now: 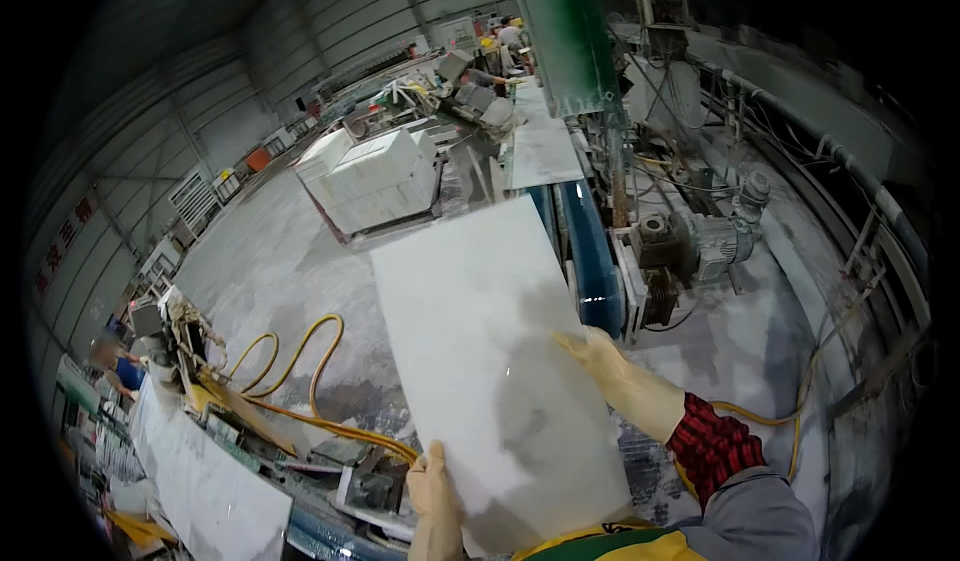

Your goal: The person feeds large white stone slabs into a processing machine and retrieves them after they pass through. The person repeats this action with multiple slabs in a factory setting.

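Note:
A large white rectangular slab (480,301), smooth like polished stone or tile, is held in front of me, its far end tilted toward the conveyor. My left hand (432,491), in a pale cream glove, grips its left edge near the bottom. On the opposite edge, about midway, my right hand (605,371) holds the slab; its glove is pale cream too, with a red and black checked cuff. The undersides of both hands are hidden by the slab. Dark shadows fall across its lower right face.
A blue-belted conveyor (588,261) runs ahead, carrying another white slab (543,151). Motors (700,246) stand right of it. Stacked white slabs (380,176) sit ahead left. Yellow hoses (320,421) cross the floor. A white slab (205,471) lies on machinery at left, near a person (125,369).

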### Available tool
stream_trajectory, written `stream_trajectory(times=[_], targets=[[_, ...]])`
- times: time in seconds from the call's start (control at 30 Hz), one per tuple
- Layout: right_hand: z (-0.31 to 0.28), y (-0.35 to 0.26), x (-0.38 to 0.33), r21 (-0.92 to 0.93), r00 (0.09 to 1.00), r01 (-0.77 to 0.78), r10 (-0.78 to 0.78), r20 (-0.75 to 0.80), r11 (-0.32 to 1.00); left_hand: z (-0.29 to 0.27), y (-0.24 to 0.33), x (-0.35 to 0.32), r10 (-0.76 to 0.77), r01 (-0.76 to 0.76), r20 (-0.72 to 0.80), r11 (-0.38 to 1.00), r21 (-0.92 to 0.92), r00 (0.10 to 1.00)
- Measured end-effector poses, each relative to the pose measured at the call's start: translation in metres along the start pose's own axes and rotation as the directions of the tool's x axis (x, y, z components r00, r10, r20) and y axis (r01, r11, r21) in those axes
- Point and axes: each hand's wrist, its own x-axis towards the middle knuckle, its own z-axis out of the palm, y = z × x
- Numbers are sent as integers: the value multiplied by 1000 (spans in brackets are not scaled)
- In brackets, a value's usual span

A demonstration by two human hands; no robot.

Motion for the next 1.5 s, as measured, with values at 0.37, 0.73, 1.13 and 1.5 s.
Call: stream_trajectory(times=[0.37, 0.73, 1.13, 1.5], targets=[[-145, 46, 40, -826, 774, 512, -543, 325, 236, 149, -56, 113, -219, 142, 238, 943, 302, 946], [-150, -11, 154, -887, 927, 208, -373, 44, 411, 263, -31, 249, -372, 79, 312, 744, 664, 874], [-202, 64, 81, -504, 978, -99, 177, 111, 858, 245, -54, 297, -769, 629, 444, 636, 448, 460], [-159, 2, 156, -818, 979, -7, -163, -123, 576, 265, -95, 322, -724, 707, 412, 670, 228, 553]])
